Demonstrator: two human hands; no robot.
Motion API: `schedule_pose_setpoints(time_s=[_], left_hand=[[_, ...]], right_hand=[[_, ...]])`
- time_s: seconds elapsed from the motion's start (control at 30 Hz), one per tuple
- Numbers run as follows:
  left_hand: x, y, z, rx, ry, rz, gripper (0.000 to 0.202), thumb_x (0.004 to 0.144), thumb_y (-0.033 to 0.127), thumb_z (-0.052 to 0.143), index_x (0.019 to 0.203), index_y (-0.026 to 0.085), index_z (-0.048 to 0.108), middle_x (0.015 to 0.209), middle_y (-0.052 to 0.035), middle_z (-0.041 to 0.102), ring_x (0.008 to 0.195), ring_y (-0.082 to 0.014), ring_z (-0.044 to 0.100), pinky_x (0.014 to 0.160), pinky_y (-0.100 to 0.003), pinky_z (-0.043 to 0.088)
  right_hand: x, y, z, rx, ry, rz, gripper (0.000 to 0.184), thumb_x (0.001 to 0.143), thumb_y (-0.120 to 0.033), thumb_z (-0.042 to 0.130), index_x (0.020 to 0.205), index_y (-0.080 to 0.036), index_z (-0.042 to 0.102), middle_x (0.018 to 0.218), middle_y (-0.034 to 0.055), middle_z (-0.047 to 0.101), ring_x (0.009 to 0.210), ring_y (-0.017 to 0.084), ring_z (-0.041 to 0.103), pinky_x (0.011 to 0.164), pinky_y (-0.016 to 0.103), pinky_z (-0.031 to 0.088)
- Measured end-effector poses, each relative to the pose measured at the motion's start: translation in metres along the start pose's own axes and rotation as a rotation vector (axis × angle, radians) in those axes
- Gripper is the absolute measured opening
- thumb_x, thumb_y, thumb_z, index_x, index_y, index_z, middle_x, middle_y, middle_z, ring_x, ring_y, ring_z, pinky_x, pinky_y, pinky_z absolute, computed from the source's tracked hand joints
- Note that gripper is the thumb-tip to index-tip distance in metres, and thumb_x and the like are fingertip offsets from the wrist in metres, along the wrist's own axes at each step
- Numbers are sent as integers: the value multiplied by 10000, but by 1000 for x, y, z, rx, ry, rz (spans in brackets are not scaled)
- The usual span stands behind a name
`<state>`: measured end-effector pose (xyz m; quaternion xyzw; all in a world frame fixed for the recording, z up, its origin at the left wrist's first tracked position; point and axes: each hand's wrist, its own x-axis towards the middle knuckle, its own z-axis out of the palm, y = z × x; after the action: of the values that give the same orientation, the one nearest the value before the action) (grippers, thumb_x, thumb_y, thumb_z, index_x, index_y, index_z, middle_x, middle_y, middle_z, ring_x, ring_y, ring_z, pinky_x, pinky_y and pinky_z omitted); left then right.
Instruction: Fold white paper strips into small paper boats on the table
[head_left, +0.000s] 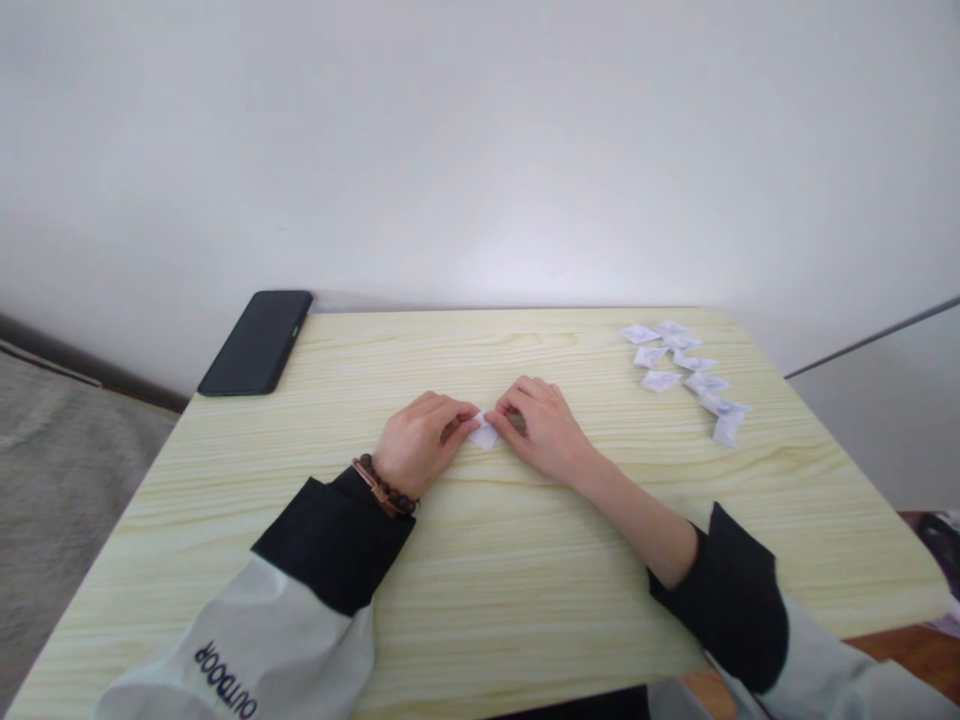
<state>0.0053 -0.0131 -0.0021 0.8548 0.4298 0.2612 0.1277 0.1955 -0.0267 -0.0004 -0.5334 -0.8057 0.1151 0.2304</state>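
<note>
A small piece of folded white paper (484, 434) lies between my two hands near the middle of the table. My left hand (426, 436) pinches its left corner between thumb and forefinger. On the other side, my right hand (541, 428) grips the right corner the same way. The paper's lower point shows below the fingertips; parts of its upper edge are covered by them. Several folded white paper pieces (661, 381), pointed at the ends, lie in a loose cluster at the back right.
A black smartphone (256, 343) lies at the back left corner of the pale wood-grain table (480, 580). Behind the table stands a white wall (480, 150). Grey carpet (67, 500) shows past the left edge.
</note>
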Motion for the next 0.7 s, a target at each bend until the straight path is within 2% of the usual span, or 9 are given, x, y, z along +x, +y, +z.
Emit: schedule_pose_setpoints(time_s=[0.17, 0.3, 0.43, 0.7], left_hand=[[2, 5, 2, -54, -38, -166, 204, 847, 299, 549, 966, 165, 648, 765, -38, 665, 731, -180, 598, 680, -298, 484], [2, 8, 2, -5, -45, -98, 231, 883, 270, 478, 978, 143, 645, 801, -63, 656, 785, -202, 576, 732, -334, 480], [0, 9, 2, 50, 8, -11, 258, 894, 267, 448, 992, 167, 665, 925, -87, 626, 876, -219, 545, 796, -364, 469], [1, 4, 3, -40, 35, -104, 254, 869, 321, 511, 1006, 161, 654, 815, -54, 682, 809, -197, 605, 759, -328, 493]], right_hand=[[0, 1, 4, -21, 51, 11, 260, 899, -385, 497, 790, -167, 588, 844, 54, 572, 840, 194, 497, 759, 321, 356], [1, 3, 3, -29, 53, -4, 260, 909, -372, 488, 788, -164, 586, 847, 54, 572, 831, 188, 491, 756, 311, 363], [1, 3, 1, -33, 22, -27, 269, 913, -376, 484, 775, -171, 589, 837, 43, 580, 814, 180, 488, 742, 310, 355], [3, 2, -1, -36, -18, 1, 257, 904, -372, 500, 778, -173, 603, 843, 42, 584, 817, 177, 487, 741, 310, 349]])
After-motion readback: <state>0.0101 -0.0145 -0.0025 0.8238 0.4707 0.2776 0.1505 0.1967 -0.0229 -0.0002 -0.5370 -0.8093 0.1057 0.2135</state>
